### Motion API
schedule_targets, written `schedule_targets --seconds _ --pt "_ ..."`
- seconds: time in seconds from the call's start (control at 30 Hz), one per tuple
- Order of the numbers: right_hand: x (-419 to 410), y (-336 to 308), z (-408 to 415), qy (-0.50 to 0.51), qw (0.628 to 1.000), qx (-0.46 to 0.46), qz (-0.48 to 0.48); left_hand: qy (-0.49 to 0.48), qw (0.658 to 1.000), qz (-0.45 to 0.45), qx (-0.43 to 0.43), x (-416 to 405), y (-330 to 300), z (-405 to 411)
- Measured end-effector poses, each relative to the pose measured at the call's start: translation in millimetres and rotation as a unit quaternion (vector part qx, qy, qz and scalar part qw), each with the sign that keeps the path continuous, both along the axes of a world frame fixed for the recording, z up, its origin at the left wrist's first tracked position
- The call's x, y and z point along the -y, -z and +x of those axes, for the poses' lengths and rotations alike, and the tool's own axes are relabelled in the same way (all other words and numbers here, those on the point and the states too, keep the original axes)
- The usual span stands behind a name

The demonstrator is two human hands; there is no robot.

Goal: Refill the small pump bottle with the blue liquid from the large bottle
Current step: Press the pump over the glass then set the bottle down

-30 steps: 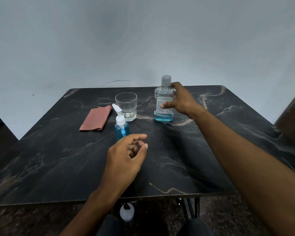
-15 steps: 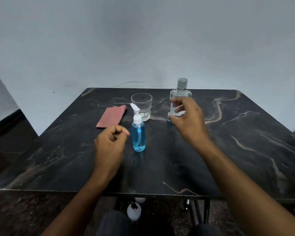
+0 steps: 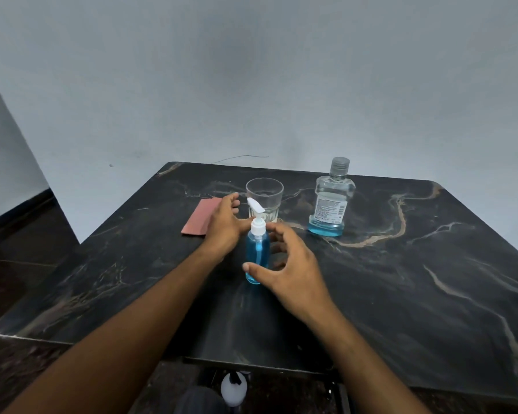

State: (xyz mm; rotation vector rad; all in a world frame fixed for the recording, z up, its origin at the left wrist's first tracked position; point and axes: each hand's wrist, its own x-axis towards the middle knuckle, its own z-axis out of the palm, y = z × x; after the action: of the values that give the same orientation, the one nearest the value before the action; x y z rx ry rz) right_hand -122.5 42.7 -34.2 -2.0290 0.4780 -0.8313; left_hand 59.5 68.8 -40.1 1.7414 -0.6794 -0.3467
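Head view. Since the earlier frame, the right hand (image 3: 293, 264) has left the large bottle (image 3: 331, 201) and come in to the pump bottle (image 3: 257, 252); the left hand (image 3: 225, 227) has moved up beside the pump collar.

Grip state: both hands are spread open, one on each side of the pump bottle. The right thumb lies close against the lower body; whether it presses cannot be told. Neither hand has closed on anything.

Location: the pump bottle stands upright near the middle of the counter (image 3: 401, 294), in front of the glass (image 3: 264, 198). The large bottle stands well apart to the right rear, capped.

Handling: the pump bottle is judged light, smooth and easily tipped. Hold the body with one hand and turn the white collar with the other.

Contents: the pump bottle shows blue liquid for most of its height. The large bottle holds only a shallow blue layer at its base. The glass appears nearly empty.
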Motion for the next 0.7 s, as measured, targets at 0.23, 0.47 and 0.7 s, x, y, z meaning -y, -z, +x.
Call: schedule_targets --seconds 0.23,0.47,0.7 --pt "-9 9 15 0.076 0.995 0.052 -0.042 0.042 0.999 -0.001 -0.032 25 0 5" --pt "-4 14 18 0.088 0.993 0.08 -0.022 0.034 0.997 -0.028 -0.056 37 1 10" --pt "6 8 7 0.083 0.992 0.091 -0.038 -0.021 0.999 -0.022 -0.013 37 4 8"
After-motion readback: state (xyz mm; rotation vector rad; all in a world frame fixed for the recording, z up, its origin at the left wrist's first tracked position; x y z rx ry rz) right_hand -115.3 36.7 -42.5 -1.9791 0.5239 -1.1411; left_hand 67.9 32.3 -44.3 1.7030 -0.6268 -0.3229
